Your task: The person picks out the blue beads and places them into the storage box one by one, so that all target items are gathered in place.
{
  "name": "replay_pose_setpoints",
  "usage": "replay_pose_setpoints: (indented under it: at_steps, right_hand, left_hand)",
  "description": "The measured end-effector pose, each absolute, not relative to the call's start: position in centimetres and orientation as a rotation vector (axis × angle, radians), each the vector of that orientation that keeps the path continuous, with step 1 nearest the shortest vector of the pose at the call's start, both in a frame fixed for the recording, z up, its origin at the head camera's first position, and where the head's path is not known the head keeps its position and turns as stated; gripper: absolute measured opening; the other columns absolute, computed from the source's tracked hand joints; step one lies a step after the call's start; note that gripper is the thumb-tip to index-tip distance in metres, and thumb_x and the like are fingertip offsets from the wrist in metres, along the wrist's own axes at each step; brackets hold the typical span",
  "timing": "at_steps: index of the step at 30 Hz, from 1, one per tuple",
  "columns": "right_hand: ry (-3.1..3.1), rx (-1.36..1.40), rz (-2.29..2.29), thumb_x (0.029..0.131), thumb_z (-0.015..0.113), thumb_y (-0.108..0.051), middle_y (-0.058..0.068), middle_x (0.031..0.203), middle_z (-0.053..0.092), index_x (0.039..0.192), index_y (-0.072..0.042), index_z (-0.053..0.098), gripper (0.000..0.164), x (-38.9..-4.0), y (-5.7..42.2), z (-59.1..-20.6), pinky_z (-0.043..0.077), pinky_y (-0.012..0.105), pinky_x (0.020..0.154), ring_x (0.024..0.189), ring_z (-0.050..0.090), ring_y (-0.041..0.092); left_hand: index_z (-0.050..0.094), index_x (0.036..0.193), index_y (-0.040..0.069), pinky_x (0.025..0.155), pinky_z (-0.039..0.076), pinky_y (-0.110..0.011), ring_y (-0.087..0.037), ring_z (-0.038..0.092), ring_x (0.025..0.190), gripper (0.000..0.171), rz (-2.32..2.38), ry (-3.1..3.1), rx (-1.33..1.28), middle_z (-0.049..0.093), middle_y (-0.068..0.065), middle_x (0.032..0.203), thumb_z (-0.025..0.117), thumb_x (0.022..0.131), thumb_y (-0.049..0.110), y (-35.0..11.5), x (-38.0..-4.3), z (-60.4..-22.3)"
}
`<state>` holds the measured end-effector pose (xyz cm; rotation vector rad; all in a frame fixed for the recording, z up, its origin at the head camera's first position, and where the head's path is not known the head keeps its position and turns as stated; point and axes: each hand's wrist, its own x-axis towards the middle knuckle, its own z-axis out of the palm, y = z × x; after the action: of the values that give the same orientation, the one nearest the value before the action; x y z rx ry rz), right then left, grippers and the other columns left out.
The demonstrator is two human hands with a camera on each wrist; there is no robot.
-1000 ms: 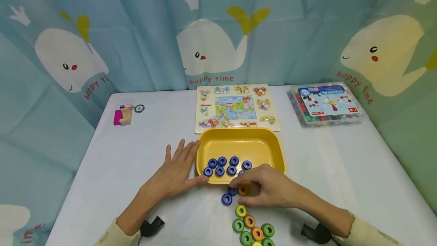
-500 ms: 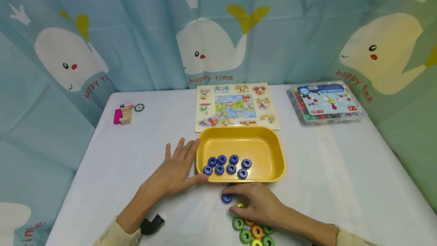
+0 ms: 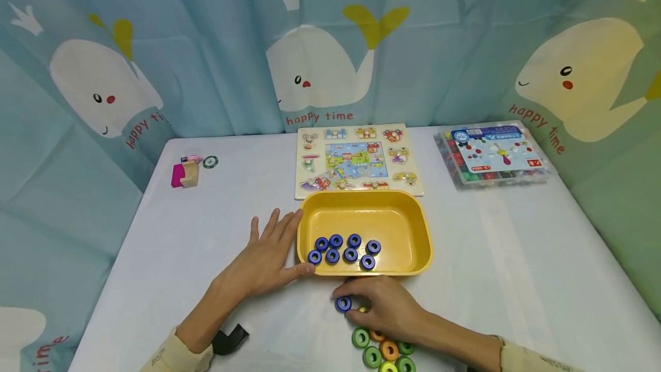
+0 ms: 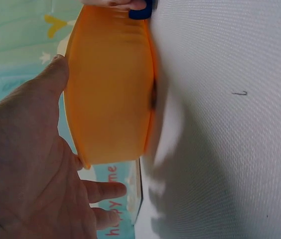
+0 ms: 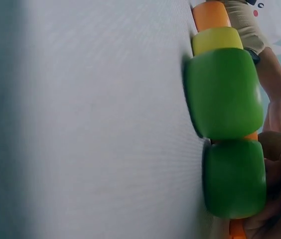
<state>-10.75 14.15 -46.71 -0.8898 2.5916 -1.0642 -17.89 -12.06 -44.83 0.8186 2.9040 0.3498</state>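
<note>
The left hand (image 3: 262,264) lies with straight fingers against the left side of a yellow tray (image 3: 397,224), its thumb at the near left corner. In the left wrist view, thumb and fingers touch the tray's rim (image 4: 73,119). Several blue ring beads (image 3: 350,255) lie in the tray's near half. Just below the near rim, the right hand (image 3: 388,306) pinches a blue ring bead (image 3: 343,303) between thumb and index finger. Another blue bead is mostly hidden beneath the index finger. Green ring beads (image 3: 372,356), orange beads (image 3: 389,351) and yellow ones lie below the right hand.
Behind the tray lies a wooden peg puzzle (image 3: 356,159). A clear box of colourful parts (image 3: 496,157) sits at the back right. Small toy pieces (image 3: 186,174) and a round green-edged chip (image 3: 210,162) are at the back left. A black strap (image 3: 230,340) hangs by the left sleeve.
The right hand has moved from the tray's near rim down and left to the blue bead outside it. One more blue bead in the tray is now uncovered. The left hand stays put.
</note>
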Motion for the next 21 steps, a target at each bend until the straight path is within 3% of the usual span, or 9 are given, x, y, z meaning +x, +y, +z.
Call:
replay_pose_setpoints:
  at_steps: [21]
  right_hand:
    - [2.608, -0.964, -1.025, 0.078, 0.075, -0.03, -0.02, 0.103, 0.062, 0.108, -0.027, 0.068, 0.031, -10.4, 14.4, -45.8, 0.046, 0.025, 0.082, 0.093, 0.055, -0.003]
  left_hand:
    - [-0.002, 0.15, 0.021, 0.103, -0.001, -0.062, -0.032, 0.005, 0.139, 0.1, 0.357, 2.912, 0.814, 0.02, -0.007, 0.153, 0.041, 0.079, 0.076, -12.1, -17.8, -44.8]
